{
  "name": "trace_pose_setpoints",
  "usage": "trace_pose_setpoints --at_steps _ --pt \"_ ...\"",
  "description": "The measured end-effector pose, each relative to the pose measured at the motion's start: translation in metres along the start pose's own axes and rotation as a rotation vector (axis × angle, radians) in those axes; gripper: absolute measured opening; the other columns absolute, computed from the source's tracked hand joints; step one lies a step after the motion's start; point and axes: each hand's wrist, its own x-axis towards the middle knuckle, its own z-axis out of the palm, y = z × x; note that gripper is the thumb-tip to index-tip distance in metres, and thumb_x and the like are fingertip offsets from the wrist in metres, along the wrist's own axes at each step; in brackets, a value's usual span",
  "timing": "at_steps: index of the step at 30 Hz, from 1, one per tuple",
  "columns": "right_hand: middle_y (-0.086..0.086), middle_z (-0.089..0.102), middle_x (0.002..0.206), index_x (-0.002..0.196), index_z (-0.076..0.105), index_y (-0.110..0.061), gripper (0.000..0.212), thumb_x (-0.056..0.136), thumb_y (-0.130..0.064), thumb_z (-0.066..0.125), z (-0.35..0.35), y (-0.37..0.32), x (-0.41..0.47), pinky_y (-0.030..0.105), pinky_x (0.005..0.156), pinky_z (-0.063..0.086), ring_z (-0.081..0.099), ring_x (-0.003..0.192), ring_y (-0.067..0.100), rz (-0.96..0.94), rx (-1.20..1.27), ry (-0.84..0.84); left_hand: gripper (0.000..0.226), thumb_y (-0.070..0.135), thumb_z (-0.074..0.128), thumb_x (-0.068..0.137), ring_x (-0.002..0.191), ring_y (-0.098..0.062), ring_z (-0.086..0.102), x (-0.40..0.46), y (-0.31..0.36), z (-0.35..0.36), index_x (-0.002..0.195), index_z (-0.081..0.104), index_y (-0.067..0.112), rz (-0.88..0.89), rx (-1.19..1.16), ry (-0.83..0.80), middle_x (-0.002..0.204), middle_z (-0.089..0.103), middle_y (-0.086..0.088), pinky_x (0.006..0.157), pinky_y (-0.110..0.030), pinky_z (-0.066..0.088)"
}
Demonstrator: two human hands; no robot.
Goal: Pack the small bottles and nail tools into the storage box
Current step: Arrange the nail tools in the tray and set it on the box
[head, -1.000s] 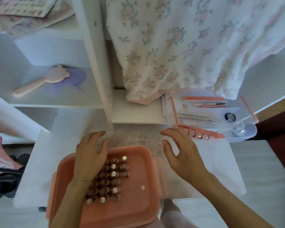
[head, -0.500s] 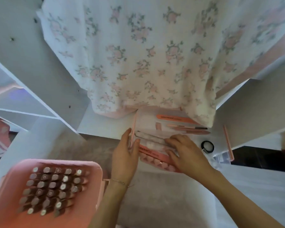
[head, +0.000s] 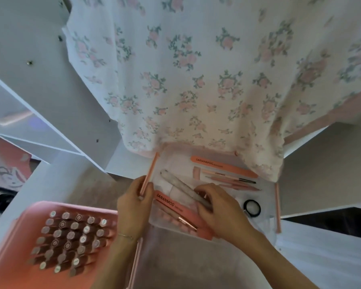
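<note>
A pink storage box (head: 13,257) at the lower left holds several small bottles (head: 71,240) standing in rows. A clear tray (head: 267,217) with pink side strips lies ahead, holding pink nail files (head: 221,165), thin pink tools (head: 231,180), a clear glass file (head: 181,185) and a black ring (head: 252,207). My left hand (head: 133,205) grips the tray's left pink edge. My right hand (head: 219,207) curls over the near pink file block (head: 175,207) and the end of the glass file inside the tray.
A floral cloth (head: 196,69) hangs over the back of the tray. White shelf panels (head: 40,101) rise at the left. The grey-white work surface (head: 186,263) lies under my forearms.
Both hands left the pink box and moved forward to the clear tray. The view swung right, so the box sits at the lower left. My right hand has settled on the tools.
</note>
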Motion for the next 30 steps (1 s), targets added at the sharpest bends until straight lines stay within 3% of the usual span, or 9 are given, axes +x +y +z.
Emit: trace_pose_setpoints --at_steps 4,8,10,13,15,17,21,25,30 --pt "-0.018 0.056 0.095 0.093 0.051 -0.045 0.030 0.085 -0.018 0.061 -0.012 -0.010 0.008 0.005 0.070 0.039 0.051 0.083 -0.006 0.077 0.306 0.115 0.032 0.026 0.057 0.088 0.077 0.002 0.053 0.011 -0.001 -0.010 0.120 0.056 0.020 -0.062 -0.020 -0.082 0.100 0.062 0.008 0.067 -0.011 0.038" --pt "-0.019 0.055 0.095 0.096 0.050 -0.048 0.038 0.085 -0.014 0.063 -0.020 -0.018 0.012 0.002 0.070 0.035 0.049 0.082 -0.008 0.089 0.348 0.138 0.040 0.026 0.058 0.088 0.116 -0.014 0.047 0.013 0.013 -0.016 0.126 0.051 0.016 0.051 0.029 -0.053 0.126 0.050 0.002 0.096 -0.026 0.034" --pt "-0.013 0.057 0.099 0.103 0.053 -0.044 0.037 0.084 -0.014 0.062 -0.020 -0.025 0.011 0.004 0.074 0.037 0.051 0.085 -0.003 0.046 0.393 0.154 0.032 0.026 0.058 0.086 0.109 -0.009 0.051 0.012 0.027 -0.018 0.117 0.058 0.020 0.131 -0.022 0.022 0.115 0.053 0.008 0.091 -0.021 0.039" --pt "-0.014 0.060 0.100 0.108 0.053 -0.043 0.037 0.080 -0.018 0.057 -0.015 -0.039 0.010 0.010 0.075 0.042 0.055 0.084 0.003 -0.011 0.484 0.144 0.016 0.025 0.056 0.087 0.082 0.003 0.061 0.007 0.045 -0.015 0.101 0.061 0.027 0.063 -0.322 -0.168 0.086 0.067 0.014 0.068 -0.007 0.046" --pt "-0.023 0.060 0.096 0.103 0.051 -0.051 0.038 0.079 -0.022 0.058 -0.010 -0.048 0.010 0.012 0.070 0.045 0.057 0.076 0.003 0.003 0.574 0.073 0.012 0.018 0.052 0.090 0.077 -0.004 0.065 0.002 0.051 -0.011 0.093 0.063 0.020 0.004 -0.520 -0.278 0.081 0.071 0.006 0.066 -0.011 0.049" --pt "-0.026 0.061 0.096 0.103 0.048 -0.052 0.036 0.080 -0.026 0.057 -0.008 -0.050 0.010 0.012 0.074 0.045 0.059 0.080 0.001 0.000 0.595 0.011 0.016 0.014 0.046 0.092 0.077 -0.013 0.068 0.000 0.051 -0.010 0.089 0.061 0.009 -0.045 -0.659 -0.253 0.081 0.071 -0.002 0.069 -0.019 0.053" --pt "-0.025 0.061 0.098 0.109 0.052 -0.043 0.027 0.087 -0.027 0.053 -0.011 -0.030 0.006 0.011 0.083 0.040 0.055 0.094 -0.003 -0.011 0.283 0.069 0.019 0.024 0.044 0.093 0.064 -0.021 0.068 0.005 0.041 -0.024 0.087 0.057 0.010 -0.144 -0.786 -0.164 0.070 0.069 -0.005 0.055 -0.024 0.054" --pt "-0.007 0.062 0.106 0.115 0.056 -0.030 0.026 0.092 -0.030 0.043 0.001 -0.019 0.004 0.029 0.079 0.043 0.053 0.100 0.016 -0.108 -0.261 -0.293 0.021 0.026 0.043 0.094 0.045 -0.013 0.048 0.010 0.027 -0.033 0.088 0.063 0.021 -0.139 -0.730 -0.196 0.058 0.054 0.002 0.042 -0.020 0.043" --pt "0.004 0.062 0.105 0.112 0.048 -0.017 0.028 0.089 -0.033 0.046 0.011 -0.027 0.017 0.030 0.067 0.030 0.055 0.097 0.028 -0.176 -0.585 -0.344 0.021 0.025 0.042 0.096 0.043 -0.014 0.046 0.014 0.014 -0.039 0.094 0.063 0.023 -0.134 -0.651 -0.219 0.062 0.058 0.003 0.041 -0.021 0.040"
